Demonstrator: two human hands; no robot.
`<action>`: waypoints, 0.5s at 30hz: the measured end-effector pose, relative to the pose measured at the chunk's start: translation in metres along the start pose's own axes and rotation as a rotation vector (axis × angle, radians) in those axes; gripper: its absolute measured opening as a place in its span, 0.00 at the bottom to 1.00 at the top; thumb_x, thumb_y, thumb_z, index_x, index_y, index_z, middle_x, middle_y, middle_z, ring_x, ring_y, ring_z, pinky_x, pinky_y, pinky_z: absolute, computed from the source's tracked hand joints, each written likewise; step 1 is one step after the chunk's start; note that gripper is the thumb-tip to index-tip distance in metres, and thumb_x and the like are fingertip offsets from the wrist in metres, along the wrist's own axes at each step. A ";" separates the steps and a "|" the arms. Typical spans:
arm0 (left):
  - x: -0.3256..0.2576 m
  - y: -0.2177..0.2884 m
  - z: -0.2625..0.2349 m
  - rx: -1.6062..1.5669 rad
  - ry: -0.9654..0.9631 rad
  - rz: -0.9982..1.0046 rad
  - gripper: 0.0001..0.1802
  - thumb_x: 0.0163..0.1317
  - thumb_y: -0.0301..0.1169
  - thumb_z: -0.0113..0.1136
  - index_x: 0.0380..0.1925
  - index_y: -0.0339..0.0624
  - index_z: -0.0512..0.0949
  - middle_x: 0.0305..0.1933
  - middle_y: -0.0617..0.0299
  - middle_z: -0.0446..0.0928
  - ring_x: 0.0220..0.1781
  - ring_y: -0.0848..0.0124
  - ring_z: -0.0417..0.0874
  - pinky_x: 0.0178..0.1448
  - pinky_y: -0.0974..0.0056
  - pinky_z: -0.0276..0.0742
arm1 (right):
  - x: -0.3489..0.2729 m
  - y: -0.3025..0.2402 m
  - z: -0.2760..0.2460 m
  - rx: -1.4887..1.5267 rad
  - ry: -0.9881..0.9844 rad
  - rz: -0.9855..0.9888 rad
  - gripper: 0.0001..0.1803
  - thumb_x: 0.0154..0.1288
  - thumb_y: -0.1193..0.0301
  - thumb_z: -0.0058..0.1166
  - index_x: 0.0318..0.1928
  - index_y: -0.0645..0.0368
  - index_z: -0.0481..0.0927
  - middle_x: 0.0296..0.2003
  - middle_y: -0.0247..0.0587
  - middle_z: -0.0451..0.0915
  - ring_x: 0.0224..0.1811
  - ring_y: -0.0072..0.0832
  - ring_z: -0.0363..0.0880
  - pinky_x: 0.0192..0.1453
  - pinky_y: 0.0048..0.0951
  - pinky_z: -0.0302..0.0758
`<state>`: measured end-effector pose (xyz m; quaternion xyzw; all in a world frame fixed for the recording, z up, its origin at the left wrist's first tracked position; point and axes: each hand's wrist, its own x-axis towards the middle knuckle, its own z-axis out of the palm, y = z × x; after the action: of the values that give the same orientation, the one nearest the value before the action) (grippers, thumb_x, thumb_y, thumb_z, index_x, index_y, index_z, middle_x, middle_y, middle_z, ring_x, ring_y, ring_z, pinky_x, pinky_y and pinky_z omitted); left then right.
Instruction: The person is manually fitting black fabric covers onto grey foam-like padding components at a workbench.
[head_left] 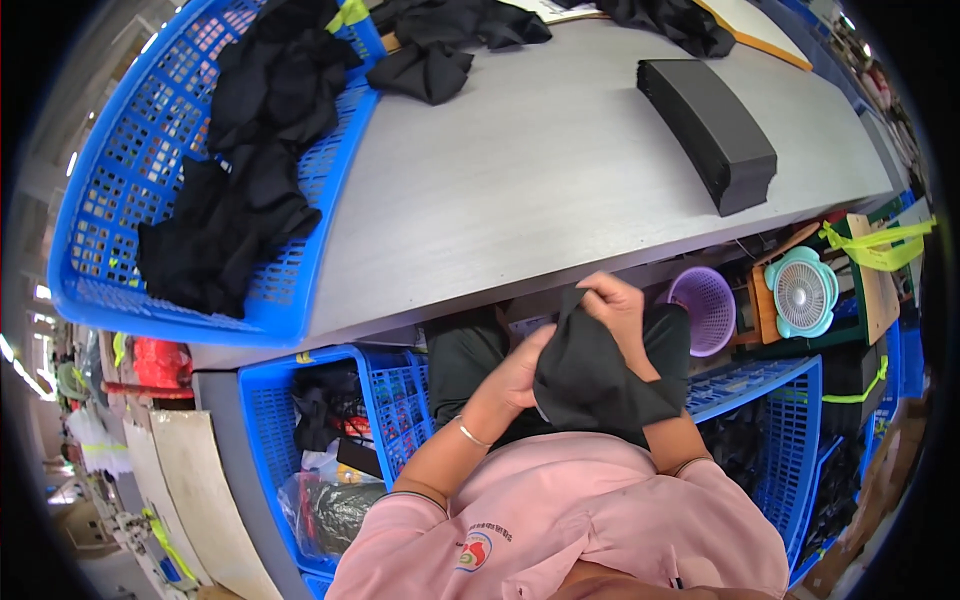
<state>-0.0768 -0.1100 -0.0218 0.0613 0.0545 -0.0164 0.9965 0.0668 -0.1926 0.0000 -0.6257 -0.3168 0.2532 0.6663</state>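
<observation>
Quietly, above a seated worker's lap and just below the near edge of a long, smooth grey worktable [480, 160], two bare hands handle a single piece. Up to the left on that table stands a large blue plastic lattice basket [190, 318] draped with crumpled black fabric [230, 215]; to the right, well apart, lies a neat, curved black stack [715, 120]. Between table and torso is the limp, matte black cloth piece [592, 375], its long axis slanting from a narrow upper tip down toward the worker's right forearm, which its lower part overlaps. Both hands touch it: the right hand [618, 310] is nearer the tip, the left hand [525, 365] at the left edge, so the bulk of the cloth lies below the right grip and to the right of the left one. At the top, the right hand bends inward, fingers curled, pinching the tip closed between thumb and fingertips. Lower down, the left hand angles up along the edge, its fingers partly hidden; how firmly they close cannot be told.
</observation>
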 end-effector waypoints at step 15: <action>0.079 0.013 0.065 0.284 0.222 0.401 0.34 0.73 0.43 0.55 0.73 0.46 0.59 0.66 0.64 0.70 0.59 0.67 0.74 0.56 0.58 0.75 | -0.091 0.119 0.027 -0.090 -0.417 0.081 0.05 0.67 0.75 0.50 0.35 0.61 0.78 0.25 0.29 0.77 0.22 0.16 0.67 0.25 0.21 0.65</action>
<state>0.0088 -0.1070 0.0353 0.2114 0.1475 0.1807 0.9492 -0.0070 -0.2311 -0.1274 -0.6011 -0.4336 0.3893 0.5469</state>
